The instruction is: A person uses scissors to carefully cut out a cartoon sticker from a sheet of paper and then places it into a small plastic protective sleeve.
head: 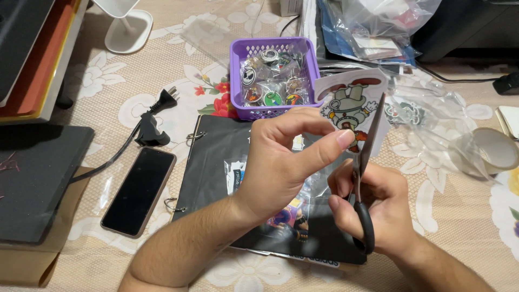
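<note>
My left hand [284, 159] pinches a white sticker sheet [351, 100] printed with a cartoon figure, holding it upright over the table. My right hand [373, 208] grips black-handled scissors [366, 162], whose blades point up and bite into the sheet's right edge. Both hands hover above a black ring binder [213, 162] that has small plastic packets lying on it.
A purple basket [238, 81] of bagged round badges stands behind the binder. A black phone [139, 191] and a black power plug [154, 121] lie to the left. Clear plastic bags [427, 116] and a tape roll [494, 151] sit at the right. A floral cloth covers the table.
</note>
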